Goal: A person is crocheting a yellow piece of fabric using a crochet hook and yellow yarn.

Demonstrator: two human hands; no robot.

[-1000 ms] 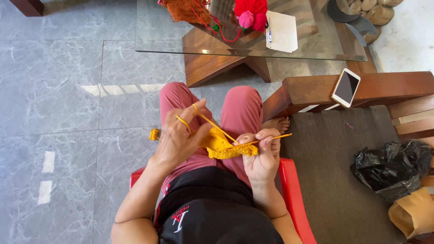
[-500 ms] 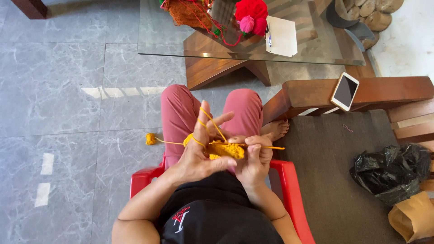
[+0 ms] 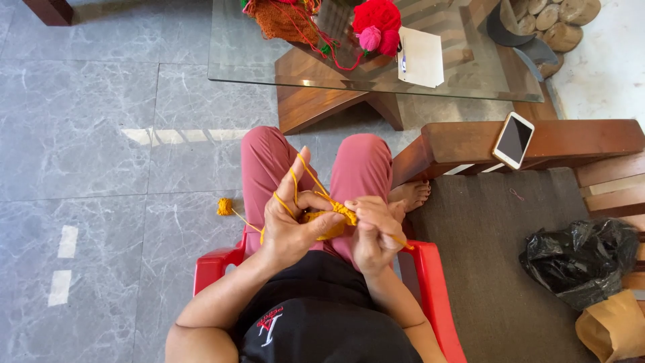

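1. The yellow crochet piece (image 3: 327, 222) sits right between both hands, held over the lap just above the pink trousers (image 3: 269, 161).
2. Left hand (image 3: 290, 225) is wrapped around the piece, thumb pressed onto it, with the yellow yarn (image 3: 295, 181) looped over the raised index finger.
3. Right hand (image 3: 376, 235) is curled shut, pinching a crochet hook (image 3: 401, 243). The hook's end pokes out to the right of the fist, and the tip is hidden in the work.
4. The yarn trails off to the left down to a small yellow yarn ball (image 3: 224, 206) on the grey tiled floor (image 3: 87, 134).
5. The person is sitting on a red plastic chair (image 3: 437, 296).
6. To the right is a wooden bench (image 3: 571, 138) with a phone (image 3: 514, 139) on its armrest and a black plastic bag (image 3: 578, 259) on the seat.
7. Up front there's a glass table (image 3: 255, 60) with red yarn (image 3: 377, 17) and a white notepad (image 3: 421, 57) on it.
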